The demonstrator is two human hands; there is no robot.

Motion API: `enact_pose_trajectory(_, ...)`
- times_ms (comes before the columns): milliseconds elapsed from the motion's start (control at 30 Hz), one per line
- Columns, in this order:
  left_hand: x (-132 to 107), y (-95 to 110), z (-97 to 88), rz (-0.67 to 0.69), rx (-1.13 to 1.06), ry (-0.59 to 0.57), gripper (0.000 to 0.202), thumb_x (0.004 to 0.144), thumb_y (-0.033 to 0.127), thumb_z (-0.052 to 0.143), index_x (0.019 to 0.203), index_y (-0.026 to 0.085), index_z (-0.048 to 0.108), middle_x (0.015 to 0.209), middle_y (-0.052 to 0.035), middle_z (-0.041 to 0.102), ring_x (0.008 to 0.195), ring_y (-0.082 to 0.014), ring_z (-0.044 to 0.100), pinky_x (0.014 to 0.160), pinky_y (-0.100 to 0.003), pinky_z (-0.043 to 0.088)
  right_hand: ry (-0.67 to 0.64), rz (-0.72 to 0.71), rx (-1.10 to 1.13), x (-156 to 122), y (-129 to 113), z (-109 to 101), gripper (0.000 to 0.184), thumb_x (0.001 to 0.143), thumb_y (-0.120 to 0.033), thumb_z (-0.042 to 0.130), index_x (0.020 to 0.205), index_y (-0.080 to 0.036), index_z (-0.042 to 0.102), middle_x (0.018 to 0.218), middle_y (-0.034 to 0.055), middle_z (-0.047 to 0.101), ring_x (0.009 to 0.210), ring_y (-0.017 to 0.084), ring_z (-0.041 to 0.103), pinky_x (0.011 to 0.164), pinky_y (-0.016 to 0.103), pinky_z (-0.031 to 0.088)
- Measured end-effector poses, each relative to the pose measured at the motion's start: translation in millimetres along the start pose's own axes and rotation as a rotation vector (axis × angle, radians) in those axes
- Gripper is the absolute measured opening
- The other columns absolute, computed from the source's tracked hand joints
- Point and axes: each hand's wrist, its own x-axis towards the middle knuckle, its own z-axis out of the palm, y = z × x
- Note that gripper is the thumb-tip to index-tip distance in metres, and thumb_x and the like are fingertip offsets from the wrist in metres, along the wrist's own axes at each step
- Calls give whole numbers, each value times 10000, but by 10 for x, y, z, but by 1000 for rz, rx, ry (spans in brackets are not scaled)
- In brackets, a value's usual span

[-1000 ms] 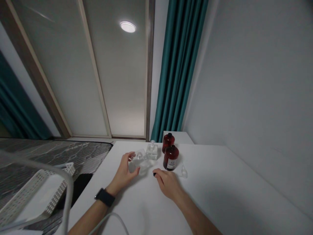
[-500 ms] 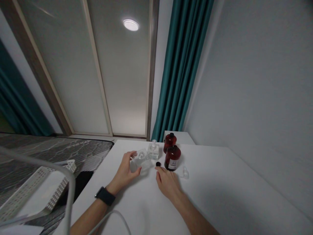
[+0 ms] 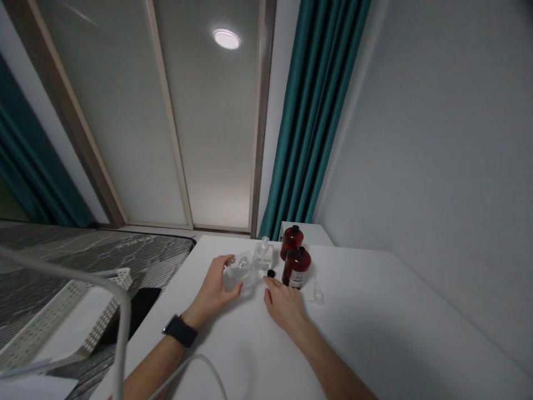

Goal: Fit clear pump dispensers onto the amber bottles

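A white table [image 3: 353, 311] carries everything here. Near its far end stand two dark red bottles: the rear bottle [image 3: 292, 243] and, just in front of it, the labelled front bottle [image 3: 296, 268]. Just left of them stands a square glass bottle [image 3: 264, 255]. A black cap [image 3: 271, 273] lies just beside the front bottle, and a small clear piece [image 3: 318, 294] lies to its right. Further left is a clear glass bottle [image 3: 244, 276], though the view doesn't show whether it touches the tabletop. A white cable [image 3: 187, 369] curves across the near edge.
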Motion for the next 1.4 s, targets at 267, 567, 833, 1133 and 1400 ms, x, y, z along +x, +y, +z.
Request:
enact_pose_trajectory(267,-2,59,3,-24,-16,-57,562,750,257,661,1266,187,448,1163,-105,561,1075,-297,559,944,-472,485,41,68,-7,90,170,96,405,913,-176,475,1298,-230,587,1361,100,654,939,251,745,717,334,546)
enact_pose_trajectory(567,-61,103,67,-72,-121,-159,600,739,211,646,1293,186,417,1191,-108,532,1057,-278,558,936,-468,497,211,43,75,-122,223,-9,342,969,-224,402,1212,-247,641,1102,69,732,870,201,714,730,276,505)
enact_pose_trajectory(833,-106,150,133,-49,-167,-181,605,746,193,654,1306,196,425,1215,-107,541,1071,-273,572,957,-470,498,914,224,281,55,599,27,581,858,-458,608,1301,-114,458,1230,212,528,1173,345,497,966,494,456)
enact_pose_trajectory(1133,-111,129,145,-83,-179,-220,672,707,153,648,1332,192,404,1264,-124,529,1167,-307,547,1032,-526,463,696,335,554,237,568,172,829,747,-408,711,1434,-154,324,1364,222,500,1291,385,446,1050,564,379)
enact_pose_trajectory(1400,-145,90,156,-140,-220,-248,756,740,168,640,1433,178,338,1273,-138,560,1168,-295,574,1037,-518,468,573,205,713,189,676,152,812,763,-345,670,1467,-193,296,1399,161,534,1251,290,561,1011,442,482)
